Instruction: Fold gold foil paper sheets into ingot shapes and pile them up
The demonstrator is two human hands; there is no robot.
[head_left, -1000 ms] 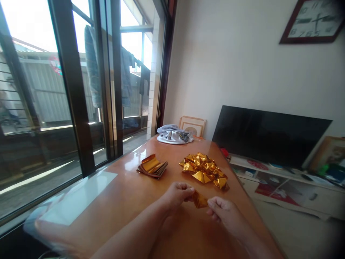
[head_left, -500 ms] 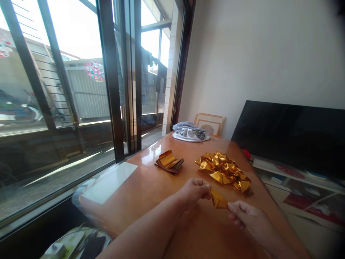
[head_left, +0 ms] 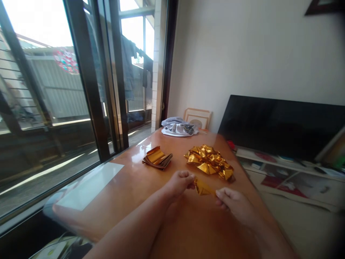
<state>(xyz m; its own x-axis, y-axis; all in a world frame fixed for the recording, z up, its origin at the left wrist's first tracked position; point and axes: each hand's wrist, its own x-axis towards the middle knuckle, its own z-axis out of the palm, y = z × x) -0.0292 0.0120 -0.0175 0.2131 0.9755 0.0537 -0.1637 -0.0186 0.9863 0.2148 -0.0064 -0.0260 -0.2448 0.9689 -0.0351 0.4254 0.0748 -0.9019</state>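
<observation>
A small piece of folded gold foil paper (head_left: 203,187) is stretched between my two hands above the table. My left hand (head_left: 182,182) pinches its left end, fingers closed. At the opposite end, my right hand (head_left: 231,201) grips the other tip between thumb and fingers. Just beyond the hands lies a pile of folded gold foil pieces (head_left: 208,162), shiny and pointed. To the left of that pile sits a stack of flat gold foil sheets (head_left: 157,158), its top sheet curling upward.
The brown table (head_left: 129,190) has a white sheet (head_left: 91,185) at its left edge and grey-white cloth (head_left: 179,127) at the far end. Frames (head_left: 198,117) lean on the wall. A large black television (head_left: 280,126) stands right; glass windows (head_left: 54,86) run along the left.
My view has turned to the right, so everything sits further left in the picture. Both hands keep hold of the foil paper, which looks much the same.
</observation>
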